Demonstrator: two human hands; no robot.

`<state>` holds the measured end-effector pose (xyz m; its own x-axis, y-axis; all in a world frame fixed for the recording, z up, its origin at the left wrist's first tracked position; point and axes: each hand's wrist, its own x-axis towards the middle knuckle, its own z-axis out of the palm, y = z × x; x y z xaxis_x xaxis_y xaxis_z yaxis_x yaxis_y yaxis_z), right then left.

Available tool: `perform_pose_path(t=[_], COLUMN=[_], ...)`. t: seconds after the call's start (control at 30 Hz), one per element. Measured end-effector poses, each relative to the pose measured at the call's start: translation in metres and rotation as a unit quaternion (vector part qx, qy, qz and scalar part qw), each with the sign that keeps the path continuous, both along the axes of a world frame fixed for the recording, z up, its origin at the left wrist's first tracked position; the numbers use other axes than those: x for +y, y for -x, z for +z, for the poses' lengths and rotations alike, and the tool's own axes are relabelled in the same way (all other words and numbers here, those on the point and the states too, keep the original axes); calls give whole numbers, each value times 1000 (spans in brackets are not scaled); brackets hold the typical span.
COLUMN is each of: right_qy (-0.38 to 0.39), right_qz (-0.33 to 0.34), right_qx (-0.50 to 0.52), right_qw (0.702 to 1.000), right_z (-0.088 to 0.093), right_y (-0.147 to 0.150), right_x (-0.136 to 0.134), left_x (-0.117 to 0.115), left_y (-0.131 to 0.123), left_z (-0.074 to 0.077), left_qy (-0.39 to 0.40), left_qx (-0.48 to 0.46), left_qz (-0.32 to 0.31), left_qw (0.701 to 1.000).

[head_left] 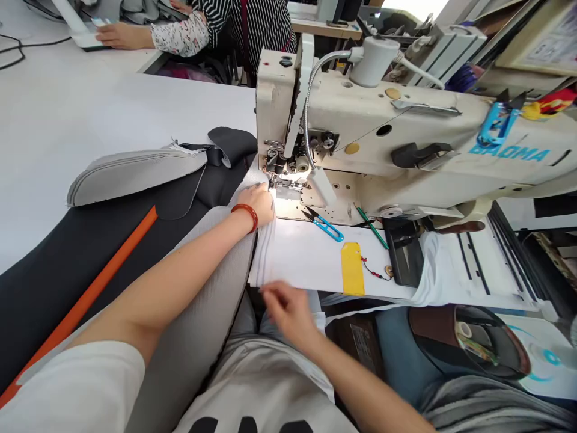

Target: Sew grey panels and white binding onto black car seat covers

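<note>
Two bare hands work along one long white fabric strip with thin dark lines (265, 258), its long axis running from the cream metal sewing machine (433, 129) to the near edge. The left hand (258, 203), nearer the needle, presses down with fingers close together; the right hand (288, 308), blurred and half-curled, lies by the strip's near end, its grip impossible to tell.

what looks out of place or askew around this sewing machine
The white strip on the right stands out: it trails loosely over the table edge, where it could snag. The blue snips near the left hand also lie with their blades apart.
</note>
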<state>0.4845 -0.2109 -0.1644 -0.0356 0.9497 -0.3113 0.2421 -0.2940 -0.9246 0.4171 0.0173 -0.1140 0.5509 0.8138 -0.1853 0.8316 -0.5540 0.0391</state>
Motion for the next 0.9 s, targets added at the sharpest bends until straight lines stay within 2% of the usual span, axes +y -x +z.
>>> perform_pose_path(t=[0.07, 0.13, 0.17, 0.23, 0.3, 0.37, 0.43, 0.5, 0.57, 0.6, 0.63, 0.67, 0.7, 0.77, 0.83, 0.9], right_qy=[75, 131, 155, 200, 218, 174, 163, 152, 136, 111, 62, 3, -52, -98, -67, -16], right_qz=[12, 43, 39, -3, -39, -62, -69, -36, 62, 101, 96, 57, 2, -70, -70, -57], right_qx=[170, 349, 414, 492, 525, 544, 518, 470, 346, 247, 126, -7, -135, -324, -410, -427], right_qw=[983, 927, 896, 847, 822, 818, 837, 869, 926, 957, 985, 998, 989, 938, 907, 902], right_z=[-29, -44, -43, -20, 24, 72, 103, 109, 94, 83, 71, 61, 52, 42, 38, 37], right_y=[33, 69, 86, 113, 124, 119, 102, 75, 46, 33, 21, 11, 4, -2, -4, -7], right_x=[-29, -36, -33, -25, -20, -21, -28, -35, -36, -32, -23, -10, 7, 46, 86, 117], left_x=[-3, -15, -23, -40, -52, -53, -48, -44, -44, -45, -46, -46, -46, -43, -39, -34], left_y=[-4, -7, -8, -7, -4, 0, 3, 5, 7, 9, 11, 14, 17, 24, 30, 35], left_z=[3, 8, 11, 20, 30, 37, 38, 32, 23, 19, 15, 12, 11, 10, 9, 8], left_qy=[-3, -18, -33, -66, -65, -24, 21, 46, 51, 50, 48, 46, 45, 54, 65, 74], left_qx=[8, 49, 77, 123, 133, 119, 99, 75, 52, 40, 30, 23, 19, 17, 12, -6], left_qz=[-7, -16, -18, -16, -13, -18, -22, -23, -23, -26, -32, -37, -44, -62, -75, -81], left_qw=[1000, 999, 996, 990, 989, 992, 995, 996, 997, 998, 998, 998, 998, 996, 995, 994])
